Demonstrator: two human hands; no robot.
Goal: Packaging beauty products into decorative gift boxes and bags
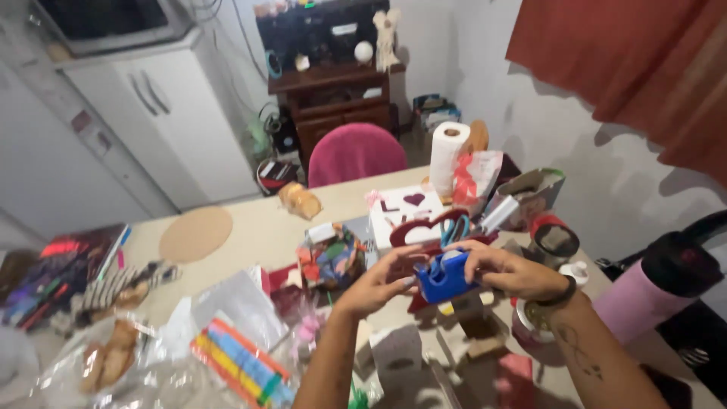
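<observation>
Both of my hands hold a blue tape dispenser (445, 281) just above the table, in the middle of the view. My right hand (506, 270) grips it from the right and over its top. My left hand (381, 282) touches its left end with the fingertips. Behind the dispenser lies a dark red heart-shaped cutout (419, 229) in front of a white box (404, 210) with small dark red shapes on its lid. A black band sits on my right wrist.
The beige table (257, 231) is crowded: a round cork mat (195, 234), a paper towel roll (447, 157), a colourful wrapped bundle (332, 256), striped coloured sheets in plastic (241, 366), bags of snacks (106, 356), a pink bottle (655, 291). A pink chair (354, 153) stands behind.
</observation>
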